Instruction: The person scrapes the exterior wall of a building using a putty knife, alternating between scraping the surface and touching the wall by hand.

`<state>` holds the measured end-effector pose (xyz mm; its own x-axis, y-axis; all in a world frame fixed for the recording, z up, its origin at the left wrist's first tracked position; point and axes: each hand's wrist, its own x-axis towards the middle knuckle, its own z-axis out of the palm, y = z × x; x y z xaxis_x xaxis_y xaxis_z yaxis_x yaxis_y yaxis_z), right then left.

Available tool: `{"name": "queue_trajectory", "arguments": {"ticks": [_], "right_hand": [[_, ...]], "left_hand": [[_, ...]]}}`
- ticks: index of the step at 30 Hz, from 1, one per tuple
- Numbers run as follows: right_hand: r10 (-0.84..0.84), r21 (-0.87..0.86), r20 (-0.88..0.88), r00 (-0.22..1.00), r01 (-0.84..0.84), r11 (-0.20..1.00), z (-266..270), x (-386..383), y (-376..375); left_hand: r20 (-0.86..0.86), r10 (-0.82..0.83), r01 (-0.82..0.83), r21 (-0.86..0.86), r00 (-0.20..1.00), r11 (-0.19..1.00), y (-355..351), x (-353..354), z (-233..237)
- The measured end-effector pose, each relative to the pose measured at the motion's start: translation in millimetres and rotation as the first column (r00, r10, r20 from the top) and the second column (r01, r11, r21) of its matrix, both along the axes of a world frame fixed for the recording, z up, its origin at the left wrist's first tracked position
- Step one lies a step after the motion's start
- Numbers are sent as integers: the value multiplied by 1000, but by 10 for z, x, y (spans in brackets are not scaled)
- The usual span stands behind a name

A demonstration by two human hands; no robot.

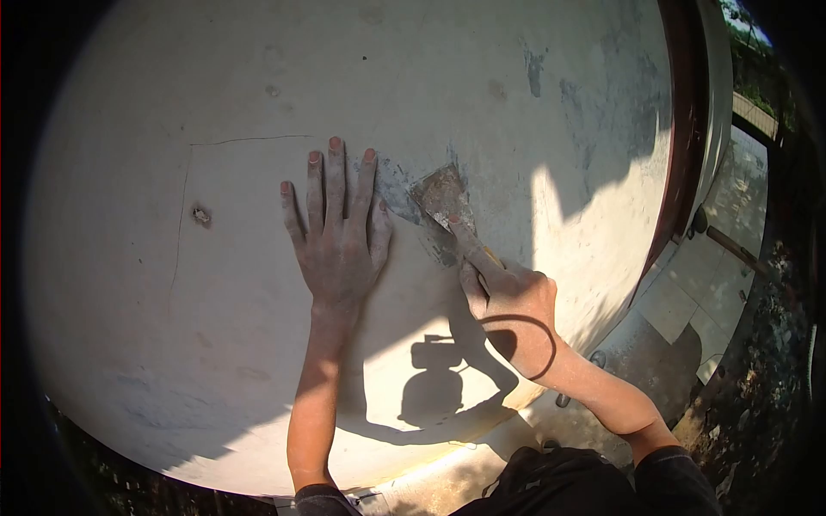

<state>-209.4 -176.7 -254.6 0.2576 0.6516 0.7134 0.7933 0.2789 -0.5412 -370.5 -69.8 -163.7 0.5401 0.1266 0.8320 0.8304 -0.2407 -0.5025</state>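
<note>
Pale and dusty, my left hand [335,241] lies flat against the off-white wall [241,301], its fingers spread and pointing up. To its right, my right hand [508,279] is wrapped round a scraper [443,196], index finger stretched along the blade. The wide, plaster-smeared blade rests on the wall at a grey patch [397,191], just right of my left thumb. Only a bit of the scraper's yellow handle shows; my fingers hide the rest.
Thin cracks [182,206] and a small chipped hole [200,215] mark the wall at the left. A dark red frame [675,155] borders it at the right. Beyond are floor tiles [669,305]. Shadows of a head and arms fall low on the wall.
</note>
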Motion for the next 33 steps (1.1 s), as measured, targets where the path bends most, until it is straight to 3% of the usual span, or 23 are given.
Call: {"name": "queue_trajectory", "arguments": {"ticks": [5,7,9,12,15,17,19,21,23,26,29,30,33], "right_hand": [[-29,-140,-97,995,16,990,145,-5,26],[-85,47,-20,996,86,995,163,-14,190],[-83,50,-6,997,83,995,154,-18,103],[-53,-231,-16,998,48,972,3,-21,-119],[-39,-80,-115,993,30,996,69,-27,28],[-62,-68,-45,997,59,996,109,-35,73],[-97,79,2,995,97,992,46,-63,83],[-40,56,-124,991,47,997,-225,-129,79],[-55,46,-131,990,62,997,-215,-119,139],[-115,147,-50,992,121,982,224,-111,177],[-84,38,-82,993,87,995,193,-136,84],[-65,-90,-113,991,55,994,169,-146,-17],[-76,-62,-142,987,68,996,199,-114,41]], "left_hand": [[-1,-2,2,1,1000,1000,0,6,7],[-6,5,-5,-9,1000,1000,-46,-3,34],[-9,-14,14,-2,1000,1000,-3,-14,18],[-4,-34,34,8,999,999,24,-25,-2],[-10,-27,27,-7,1000,1000,-7,-23,29],[-19,-13,13,-11,1000,1000,-37,-45,37],[-22,-21,20,-18,1000,1000,-42,-53,54],[-11,-31,31,-12,999,999,-22,-41,31],[4,-41,41,-13,999,999,-10,-18,37],[-14,-22,22,3,1000,1000,-62,-27,33],[-2,-13,13,6,1000,1000,-47,-32,56],[-1,-22,22,-1,1000,1000,-33,-30,33],[8,-32,32,4,999,999,2,-27,33]]}}
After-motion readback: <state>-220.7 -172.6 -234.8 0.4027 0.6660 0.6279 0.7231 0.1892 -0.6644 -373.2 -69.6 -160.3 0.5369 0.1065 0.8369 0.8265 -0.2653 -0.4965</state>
